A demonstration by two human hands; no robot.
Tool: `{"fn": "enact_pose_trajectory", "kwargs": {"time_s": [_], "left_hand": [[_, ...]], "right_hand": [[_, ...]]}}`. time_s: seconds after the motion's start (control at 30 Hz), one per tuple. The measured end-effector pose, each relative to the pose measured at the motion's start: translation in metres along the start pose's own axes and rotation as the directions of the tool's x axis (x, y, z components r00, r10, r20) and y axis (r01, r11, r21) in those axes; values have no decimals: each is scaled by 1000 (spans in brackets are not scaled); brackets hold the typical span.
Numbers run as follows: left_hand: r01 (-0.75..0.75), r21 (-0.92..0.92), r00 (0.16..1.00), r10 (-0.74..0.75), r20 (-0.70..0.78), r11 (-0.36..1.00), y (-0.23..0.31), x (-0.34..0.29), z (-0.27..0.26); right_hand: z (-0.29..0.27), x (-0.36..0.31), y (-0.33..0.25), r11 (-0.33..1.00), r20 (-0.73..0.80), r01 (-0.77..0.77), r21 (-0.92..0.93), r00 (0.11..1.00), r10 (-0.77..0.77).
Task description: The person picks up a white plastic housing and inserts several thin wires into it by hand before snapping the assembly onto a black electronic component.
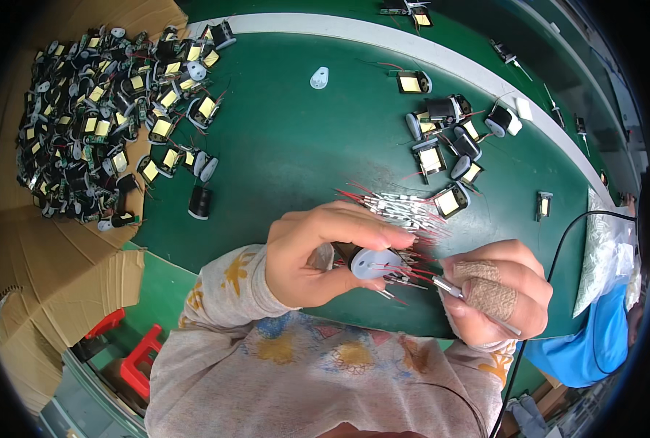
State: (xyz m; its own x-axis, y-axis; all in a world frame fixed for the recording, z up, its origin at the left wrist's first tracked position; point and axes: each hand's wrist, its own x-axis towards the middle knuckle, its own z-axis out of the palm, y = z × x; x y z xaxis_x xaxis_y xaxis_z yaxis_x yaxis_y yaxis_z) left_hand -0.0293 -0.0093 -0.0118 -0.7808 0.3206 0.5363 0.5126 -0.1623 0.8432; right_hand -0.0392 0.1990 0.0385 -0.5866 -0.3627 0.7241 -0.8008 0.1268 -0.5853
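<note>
- Grey-capped housing (371, 265) now, near middle over the table (281, 139), clamped in the left hand (296, 252): probably light, stiff; grip its sides.
- Right hand (498, 292) pinches a slim metal tool (449, 287); those red wires (410, 271) look fragile.

A head-worn fisheye looks down at the nearby hands (293, 252)

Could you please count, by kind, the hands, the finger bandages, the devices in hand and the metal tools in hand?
Left hand and right hand: 2
Brown finger bandages: 2
Grey-ended device in hand: 1
Metal tool in hand: 1
Total: 6
</note>
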Motion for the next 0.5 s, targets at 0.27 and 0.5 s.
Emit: {"fn": "enact_pose_trajectory", "kwargs": {"time_s": [0.27, 0.5], "left_hand": [[-29, 45, 1000, 29, 2, 999, 0, -1, 0], [-75, 117, 997, 73, 21, 990, -3, -1, -2]], "right_hand": [[-5, 3, -8, 993, 76, 73, -95, 995, -66], [14, -6, -15, 967, -21, 177, -183, 983, -184]]}}
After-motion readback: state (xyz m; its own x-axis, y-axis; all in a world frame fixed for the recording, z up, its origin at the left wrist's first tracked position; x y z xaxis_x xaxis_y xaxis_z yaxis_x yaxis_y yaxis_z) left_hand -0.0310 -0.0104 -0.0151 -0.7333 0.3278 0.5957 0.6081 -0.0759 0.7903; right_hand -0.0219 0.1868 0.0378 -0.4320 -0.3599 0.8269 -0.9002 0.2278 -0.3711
